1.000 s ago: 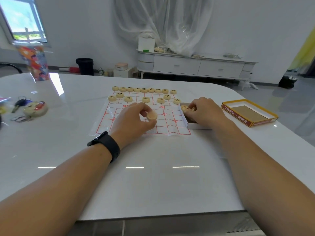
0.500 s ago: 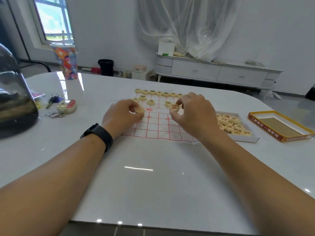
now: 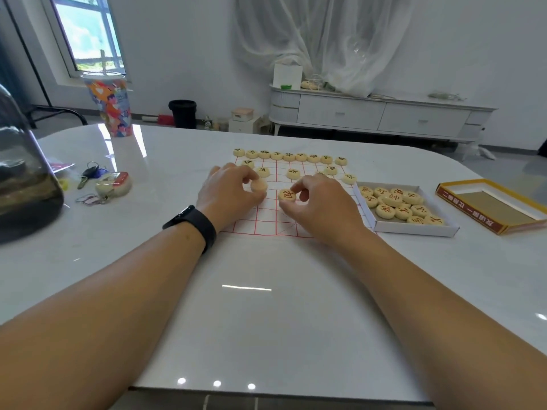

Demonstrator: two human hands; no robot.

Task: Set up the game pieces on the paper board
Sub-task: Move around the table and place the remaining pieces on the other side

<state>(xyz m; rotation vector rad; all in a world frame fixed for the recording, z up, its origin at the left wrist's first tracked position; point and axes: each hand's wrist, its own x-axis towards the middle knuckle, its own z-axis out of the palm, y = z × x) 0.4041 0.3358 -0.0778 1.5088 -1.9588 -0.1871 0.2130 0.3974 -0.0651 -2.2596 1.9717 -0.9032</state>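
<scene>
A paper board (image 3: 272, 214) with a red grid lies on the white table. Cream round pieces with black characters (image 3: 289, 156) line its far edge, and a few more stand in the rows just in front. My left hand (image 3: 229, 190) pinches a plain-faced piece (image 3: 259, 185) above the board's left half. My right hand (image 3: 318, 202) pinches a piece with a red character (image 3: 287, 195) near the board's middle. A white tray (image 3: 414, 229) to the right of the board holds several red-lettered pieces (image 3: 393, 202).
An orange box lid (image 3: 491, 205) lies at the far right. Keys and a small tin (image 3: 114, 183) lie to the left, with a dark glass jar (image 3: 23, 179) at the left edge. A patterned cup (image 3: 111, 105) stands at the back left.
My right hand left the tray and carried a red-lettered piece to the board's middle. My left hand still holds its piece, now shifted toward the board's left half. The camera view turned left.
</scene>
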